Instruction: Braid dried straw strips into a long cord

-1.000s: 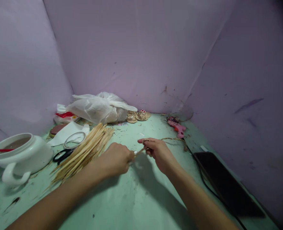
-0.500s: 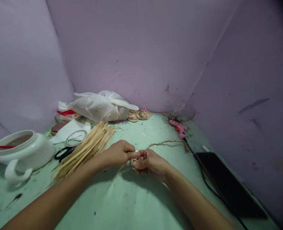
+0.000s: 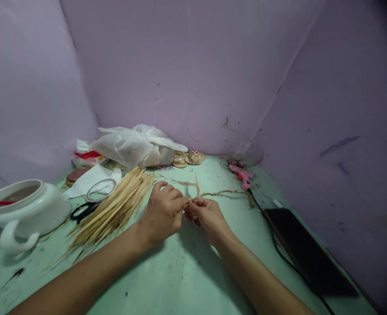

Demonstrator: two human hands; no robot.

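Observation:
My left hand (image 3: 163,209) and my right hand (image 3: 208,215) meet fingertip to fingertip low over the green table. Both pinch a braided straw-coloured cord (image 3: 226,192), whose tail trails right across the tabletop. A small bunched part of it is mostly hidden under my right fingers. Loose flat strands (image 3: 197,188) stick up beyond the fingertips, one of them pointing left. Left of my hands lies a bundle of dried plant strips (image 3: 119,203), beside black-handled scissors (image 3: 83,211) and a roll of tape (image 3: 101,190).
A white handled pot (image 3: 37,214) with brownish contents and a red stick stands far left. Behind are a white plastic bag (image 3: 137,146) and woven pieces (image 3: 193,158). A pink glue gun (image 3: 242,175) with its cable and a dark flat slab (image 3: 308,251) lie right.
My left hand has turned, with its back raised and fingers now pointing down at the cord. The loose strands, previously below my hands, now stand up beyond them. The view has shifted slightly.

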